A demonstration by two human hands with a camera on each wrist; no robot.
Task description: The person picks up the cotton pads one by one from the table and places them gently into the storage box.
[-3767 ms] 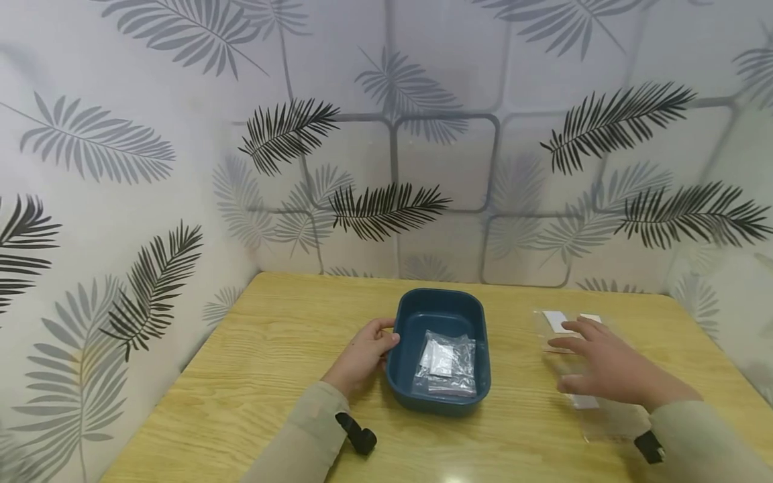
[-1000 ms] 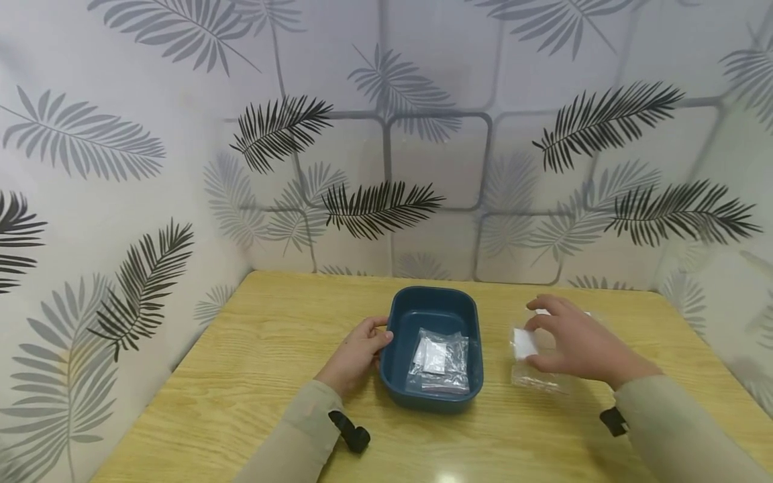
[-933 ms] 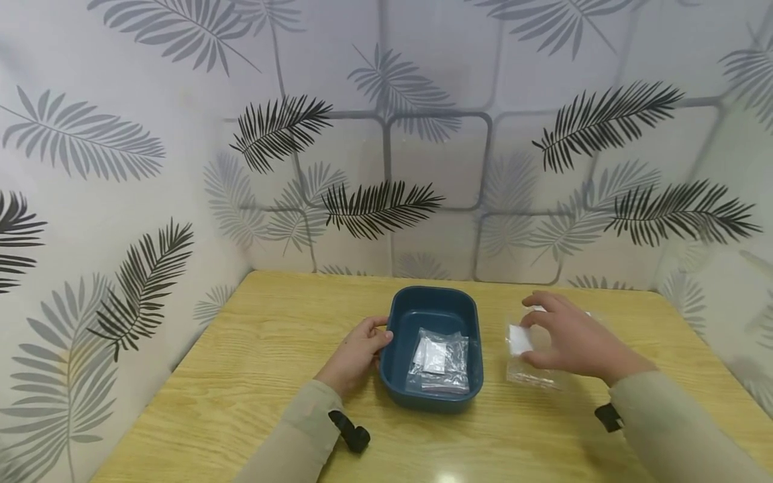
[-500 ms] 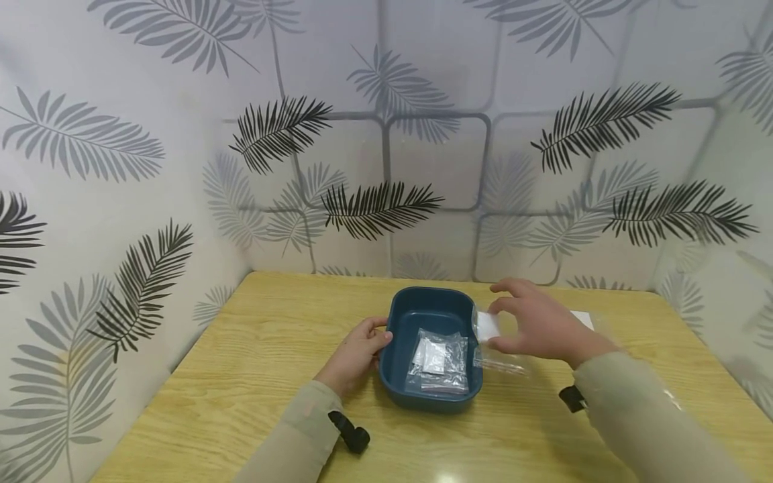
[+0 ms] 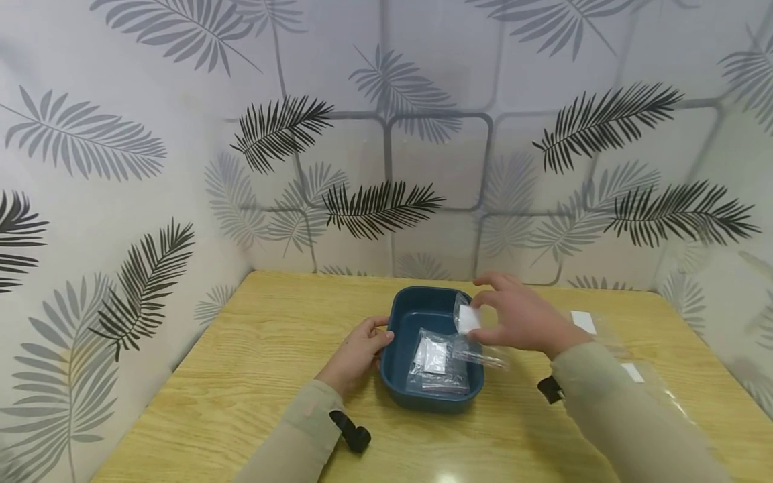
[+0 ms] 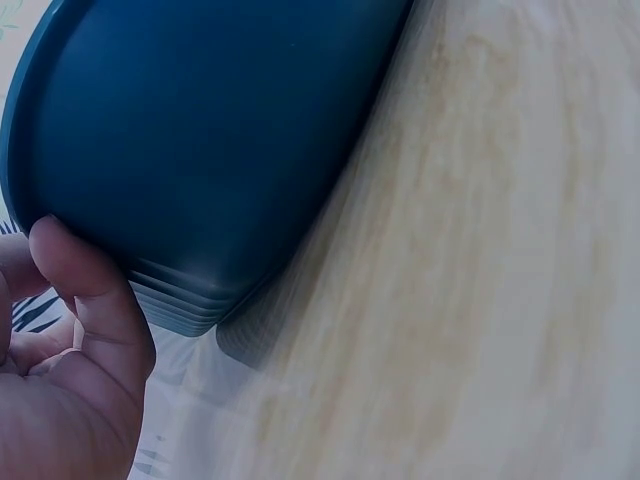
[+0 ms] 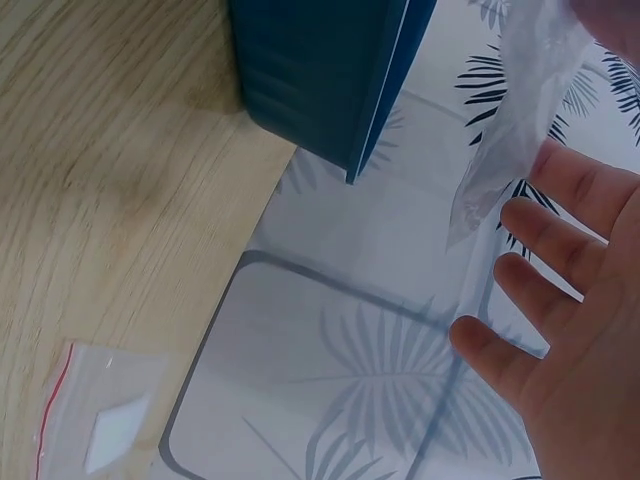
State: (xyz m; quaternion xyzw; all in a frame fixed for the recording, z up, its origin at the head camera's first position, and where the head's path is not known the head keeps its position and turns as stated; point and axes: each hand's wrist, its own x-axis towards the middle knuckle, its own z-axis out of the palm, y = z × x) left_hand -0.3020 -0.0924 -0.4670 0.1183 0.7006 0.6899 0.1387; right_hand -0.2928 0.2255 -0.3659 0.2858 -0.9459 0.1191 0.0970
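My left hand (image 5: 357,353) holds the left rim of a dark blue plastic bin (image 5: 395,386), with the thumb at the rim in the left wrist view. Inside the bin lie clear zip-lock bags (image 5: 443,382) with white pieces in them. Between thumb and fingers, my right hand (image 5: 519,315) pinches another zip-lock bag (image 5: 468,319) by its edge, above the bin's right side. That bag carries a white piece too. In the right wrist view the bag (image 7: 520,110) hangs beside the bin (image 7: 310,80), and the other fingers of the right hand (image 7: 590,270) are spread.
More clear bags with white labels or cards lie on the wooden table (image 5: 290,315) to the right: one bag (image 5: 583,322) farther back, another (image 5: 633,373) partly behind the right sleeve. A patterned wall (image 5: 435,241) stands behind the table.
The right hand has picked a bag up from the right of the table and carried it left, over the bin's right rim. The left hand and the bin have stayed in place.
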